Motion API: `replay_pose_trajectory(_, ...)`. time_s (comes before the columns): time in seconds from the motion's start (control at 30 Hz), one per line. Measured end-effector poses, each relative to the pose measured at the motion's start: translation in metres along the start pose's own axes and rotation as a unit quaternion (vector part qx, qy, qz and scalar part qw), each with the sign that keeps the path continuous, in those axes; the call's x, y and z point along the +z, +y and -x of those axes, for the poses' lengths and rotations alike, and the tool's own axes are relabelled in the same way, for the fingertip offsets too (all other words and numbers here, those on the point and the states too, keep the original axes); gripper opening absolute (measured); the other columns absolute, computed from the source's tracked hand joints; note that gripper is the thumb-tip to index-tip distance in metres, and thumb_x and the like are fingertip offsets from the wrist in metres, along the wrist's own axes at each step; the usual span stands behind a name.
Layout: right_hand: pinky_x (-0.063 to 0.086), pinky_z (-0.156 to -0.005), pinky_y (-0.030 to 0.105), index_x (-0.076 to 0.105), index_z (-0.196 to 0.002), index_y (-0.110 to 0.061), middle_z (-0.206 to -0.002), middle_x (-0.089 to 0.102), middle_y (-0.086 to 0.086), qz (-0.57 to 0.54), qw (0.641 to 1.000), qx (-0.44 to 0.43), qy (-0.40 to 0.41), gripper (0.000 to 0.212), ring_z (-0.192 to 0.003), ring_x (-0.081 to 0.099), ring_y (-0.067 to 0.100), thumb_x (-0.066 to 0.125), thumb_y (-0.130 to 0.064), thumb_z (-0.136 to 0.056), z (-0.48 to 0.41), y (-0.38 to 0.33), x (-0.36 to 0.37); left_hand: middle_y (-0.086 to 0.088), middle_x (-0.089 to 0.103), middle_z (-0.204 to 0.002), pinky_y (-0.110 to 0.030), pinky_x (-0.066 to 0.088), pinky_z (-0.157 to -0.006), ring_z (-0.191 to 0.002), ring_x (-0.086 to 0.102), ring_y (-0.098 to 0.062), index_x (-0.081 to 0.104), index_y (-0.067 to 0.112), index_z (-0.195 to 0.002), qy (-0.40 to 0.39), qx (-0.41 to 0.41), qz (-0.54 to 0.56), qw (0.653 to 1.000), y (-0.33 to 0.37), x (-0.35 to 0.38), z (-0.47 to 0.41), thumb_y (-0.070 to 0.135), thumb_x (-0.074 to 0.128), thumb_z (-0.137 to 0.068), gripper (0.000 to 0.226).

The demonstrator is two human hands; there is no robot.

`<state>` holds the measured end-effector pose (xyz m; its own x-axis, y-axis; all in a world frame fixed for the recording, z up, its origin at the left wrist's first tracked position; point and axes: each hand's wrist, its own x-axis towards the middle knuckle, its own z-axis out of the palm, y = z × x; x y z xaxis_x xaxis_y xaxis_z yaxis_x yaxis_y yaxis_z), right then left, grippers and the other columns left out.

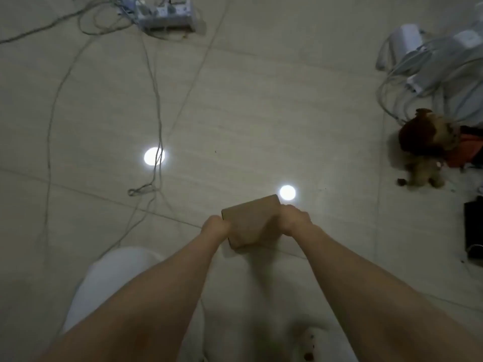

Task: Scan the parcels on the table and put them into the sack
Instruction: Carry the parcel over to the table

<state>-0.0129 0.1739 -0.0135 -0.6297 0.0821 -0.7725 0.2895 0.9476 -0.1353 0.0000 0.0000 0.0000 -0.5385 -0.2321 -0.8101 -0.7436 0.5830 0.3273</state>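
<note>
A small brown cardboard parcel [251, 221] is held out in front of me above the tiled floor, between both hands. My left hand [216, 228] grips its left end with curled fingers. My right hand [293, 218] grips its right end the same way. Both forearms reach forward from the bottom of the view. A white shape [115, 278] lies below my arms at the lower left; whether it is the sack I cannot tell. No table or scanner is in sight.
Grey cables [156, 142] trail across the pale floor on the left, leading to a power strip [167, 14] at the top. A brown plush toy [426, 147] and a heap of white adapters and cords [428, 58] lie at the right. A dark object [473, 228] sits by the right edge.
</note>
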Motion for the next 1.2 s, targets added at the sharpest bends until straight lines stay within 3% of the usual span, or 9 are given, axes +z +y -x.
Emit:
replay_pose_trajectory(0.13,0.035,-0.104,0.041,0.026,-0.143,0.0,-0.141,0.041,0.018,-0.098,0.994,0.035,-0.027,0.055,-0.128,0.043,0.034,0.048,-0.016,-0.096,-0.036,0.012,0.031,-0.019,0.045,-0.14,-0.035,0.039,-0.087,-0.124,0.046,-0.034,0.038,-0.001,-0.141,-0.025,-0.059,0.143,0.988,-0.007,0.033,-0.035,0.008,0.037,-0.101,0.041)
replay_pose_trajectory(0.23,0.038,-0.1,0.038,0.04,-0.138,-0.001,-0.138,0.048,0.02,-0.15,0.988,0.001,-0.023,0.048,-0.125,0.047,0.034,0.052,-0.012,-0.093,-0.043,0.015,0.043,-0.015,0.054,-0.131,-0.041,0.047,-0.091,-0.108,0.054,-0.031,0.046,0.002,-0.133,-0.022,-0.063,0.212,0.975,-0.013,0.049,-0.045,0.003,0.034,-0.098,0.037)
replay_pose_trajectory(0.37,0.044,-0.081,0.034,0.057,-0.12,0.0,-0.121,0.06,0.02,-0.223,0.972,0.036,0.059,0.03,-0.109,0.057,0.036,0.051,-0.008,-0.092,-0.026,0.015,0.03,-0.013,0.06,-0.114,-0.034,0.046,-0.075,-0.092,0.056,-0.028,0.057,0.002,-0.117,0.016,-0.054,0.234,0.971,0.006,0.035,-0.032,0.002,0.04,-0.096,0.027)
replay_pose_trajectory(0.53,0.038,-0.069,0.028,0.061,-0.107,0.003,-0.11,0.062,0.021,-0.284,0.947,0.073,0.133,0.023,-0.101,0.059,0.037,0.052,-0.006,-0.088,0.013,0.007,-0.043,-0.021,0.067,-0.109,-0.046,0.055,-0.086,-0.095,0.065,-0.036,0.068,-0.001,-0.107,0.027,-0.007,0.217,0.976,0.068,-0.02,0.005,0.004,0.052,-0.088,0.024)
replay_pose_trajectory(0.77,0.034,-0.061,0.031,0.053,-0.072,-0.005,-0.085,0.055,0.017,-0.35,0.907,0.067,0.223,0.014,-0.074,0.049,0.028,0.051,-0.004,-0.086,0.064,-0.005,-0.163,-0.012,0.062,-0.117,-0.03,0.049,-0.075,-0.103,0.059,-0.028,0.059,0.002,-0.122,0.071,0.065,0.234,0.968,0.16,-0.089,0.074,-0.004,0.052,-0.088,0.035)
replay_pose_trajectory(0.9,0.044,-0.065,0.034,0.067,-0.095,0.006,-0.085,0.062,0.017,-0.395,0.891,0.059,0.215,0.019,-0.076,0.056,0.03,0.053,-0.001,-0.084,0.118,-0.006,-0.211,-0.013,0.064,-0.116,-0.041,0.055,-0.086,-0.103,0.062,-0.03,0.061,0.003,-0.117,0.072,0.073,0.237,0.966,0.188,-0.124,0.124,-0.006,0.054,-0.085,0.035)
replay_pose_trajectory(1.0,0.052,-0.086,0.047,0.066,-0.103,0.009,-0.101,0.067,0.026,-0.43,0.875,0.04,0.217,0.023,-0.096,0.062,0.041,0.058,-0.003,-0.086,0.169,-0.005,-0.251,-0.011,0.062,-0.107,-0.033,0.055,-0.063,-0.092,0.06,-0.027,0.059,0.004,-0.117,0.066,0.077,0.245,0.964,0.212,-0.155,0.183,-0.01,0.052,-0.087,0.034)
replay_pose_trajectory(1.07,0.049,-0.091,0.052,0.066,-0.103,0.012,-0.104,0.066,0.028,-0.454,0.863,0.025,0.222,0.023,-0.1,0.061,0.042,0.061,-0.003,-0.085,0.205,-0.006,-0.282,-0.012,0.061,-0.107,-0.031,0.051,-0.063,-0.09,0.059,-0.027,0.058,0.002,-0.121,0.066,0.08,0.248,0.963,0.228,-0.173,0.22,-0.012,0.051,-0.087,0.037)
replay_pose_trajectory(1.2,0.046,-0.071,0.039,0.065,-0.093,0.012,-0.082,0.062,0.025,-0.477,0.85,-0.012,0.223,0.018,-0.077,0.055,0.028,0.062,-0.004,-0.083,0.28,-0.002,-0.348,-0.015,0.063,-0.115,-0.032,0.05,-0.077,-0.104,0.061,-0.032,0.057,0.001,-0.123,0.08,0.095,0.265,0.956,0.266,-0.207,0.304,-0.012,0.052,-0.086,0.039)
